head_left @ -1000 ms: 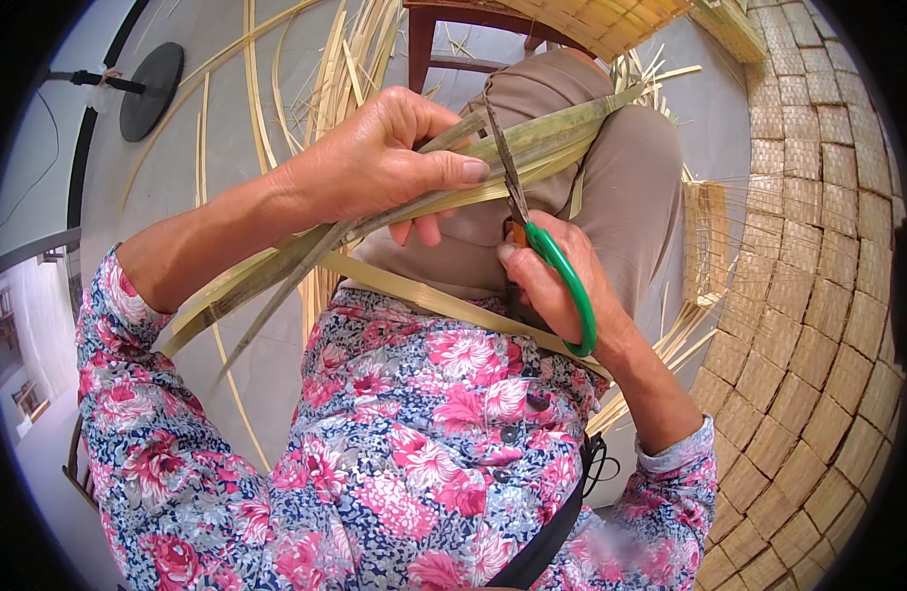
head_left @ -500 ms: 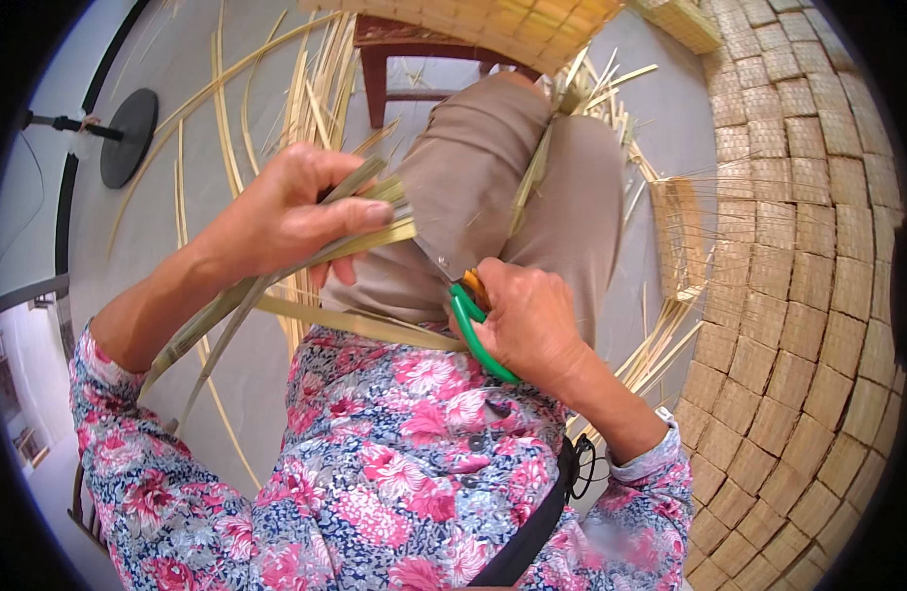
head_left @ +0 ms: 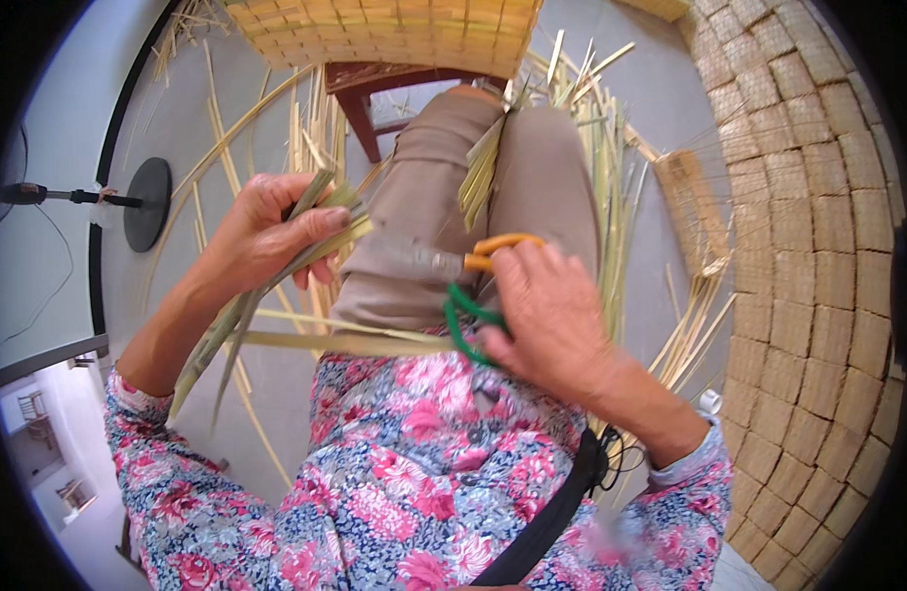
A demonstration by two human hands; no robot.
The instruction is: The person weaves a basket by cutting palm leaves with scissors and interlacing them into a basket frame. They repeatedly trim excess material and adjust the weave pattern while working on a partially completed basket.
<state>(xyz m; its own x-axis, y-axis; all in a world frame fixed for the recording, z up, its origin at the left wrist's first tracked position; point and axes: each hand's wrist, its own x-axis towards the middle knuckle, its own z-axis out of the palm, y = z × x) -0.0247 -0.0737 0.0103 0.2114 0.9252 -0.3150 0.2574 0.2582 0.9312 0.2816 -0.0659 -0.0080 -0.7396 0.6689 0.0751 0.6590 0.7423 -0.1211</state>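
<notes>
The left hand, thumb uppermost, pinches plant strips left of the lap; the right hand, back upward, curls around scissors over the lap. Beyond it is a woven basket.

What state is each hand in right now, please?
Left hand: closed, holding a bundle of flat, yellow-green plant strips.
Right hand: closed, holding metal-bladed scissors with green and orange handles, blades blurred.
</notes>
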